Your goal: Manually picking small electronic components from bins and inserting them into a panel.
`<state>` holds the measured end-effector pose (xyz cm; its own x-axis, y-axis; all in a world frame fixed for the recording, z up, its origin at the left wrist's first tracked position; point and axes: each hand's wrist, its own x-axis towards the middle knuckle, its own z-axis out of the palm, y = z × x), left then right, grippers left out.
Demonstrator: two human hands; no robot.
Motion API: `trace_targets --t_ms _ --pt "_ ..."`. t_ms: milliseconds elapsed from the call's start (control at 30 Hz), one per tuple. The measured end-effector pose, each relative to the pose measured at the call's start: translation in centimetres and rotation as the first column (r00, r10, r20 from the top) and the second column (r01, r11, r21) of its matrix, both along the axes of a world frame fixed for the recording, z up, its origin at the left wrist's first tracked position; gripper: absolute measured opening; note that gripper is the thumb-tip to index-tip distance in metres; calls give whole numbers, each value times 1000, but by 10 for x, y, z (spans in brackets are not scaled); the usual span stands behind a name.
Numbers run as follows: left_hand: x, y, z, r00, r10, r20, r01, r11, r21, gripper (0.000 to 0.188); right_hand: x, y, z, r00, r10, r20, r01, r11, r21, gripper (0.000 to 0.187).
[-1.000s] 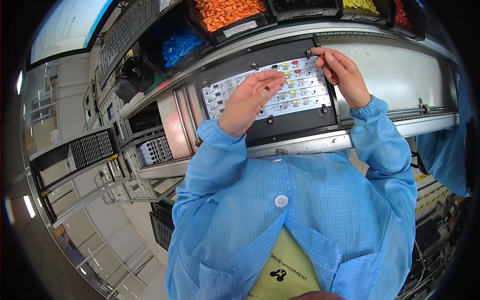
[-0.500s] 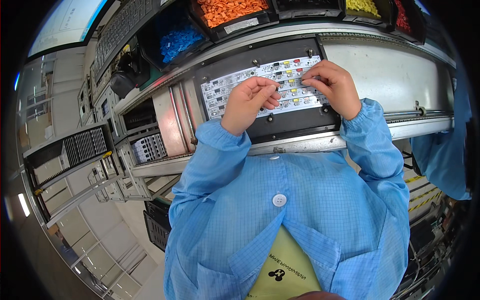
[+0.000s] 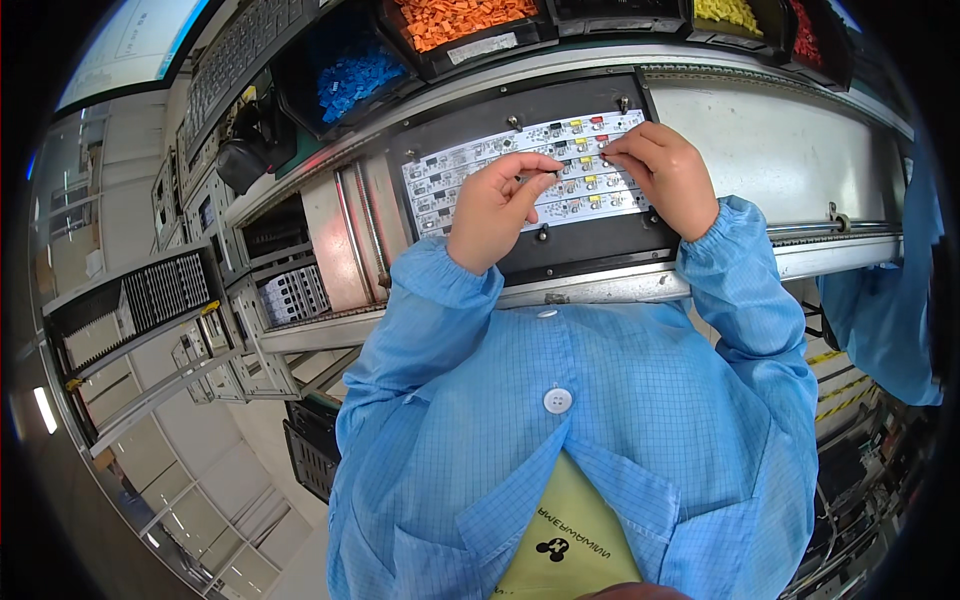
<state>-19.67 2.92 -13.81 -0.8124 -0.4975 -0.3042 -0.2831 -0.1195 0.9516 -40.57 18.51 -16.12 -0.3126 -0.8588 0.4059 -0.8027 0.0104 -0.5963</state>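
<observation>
The person's left hand [image 3: 500, 208] is over the middle of a row of long white circuit-board strips [image 3: 455, 158], its thumb and index finger pinched on a small black block-shaped component [image 3: 553, 173] at their tips. The right hand [image 3: 668, 178] reaches in over the right part of the same strips, thumb and forefinger brought together close to the surface — whether anything sits between them cannot be told.

The strips lie side by side in a flat black rectangular tray [image 3: 610, 252], running from left to right, and small yellow block-shaped components [image 3: 582, 145] stand on them between the two hands. Another block, a small red one [image 3: 597, 121], is on the farthest strip, to the far left of the right hand's fingertips.

The tray rests between silvery metal rails, with a bare pale metal plate [image 3: 770, 150] to its right. Along the far side stand black plastic bins — from left to right among them, heaps of small blue plastic pieces [image 3: 358, 82], orange plastic pieces [image 3: 462, 22], yellow plastic pieces [image 3: 724, 12] and red plastic pieces [image 3: 804, 38].
</observation>
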Motion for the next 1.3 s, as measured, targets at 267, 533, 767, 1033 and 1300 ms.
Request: trace_targets --t_ms 267,533,767,1033,1300 --pt "-10 11 5 999 -31 29 42 813 -581 14 -13 6 0 997 64 33 -64 998 23 13" --pt "-20 21 3 998 -43 52 67 592 -803 6 -52 19 -9 423 125 898 74 982 -171 31" --pt "-20 23 -2 997 -81 -15 27 496 -868 5 -46 17 3 223 -64 973 185 983 23 36" --pt "-10 27 11 971 -143 190 227 316 -921 16 -44 17 0 321 -76 944 113 993 42 36" --pt "0 33 3 976 -156 153 179 168 -969 33 -11 6 -6 947 -91 309 123 989 -86 27"
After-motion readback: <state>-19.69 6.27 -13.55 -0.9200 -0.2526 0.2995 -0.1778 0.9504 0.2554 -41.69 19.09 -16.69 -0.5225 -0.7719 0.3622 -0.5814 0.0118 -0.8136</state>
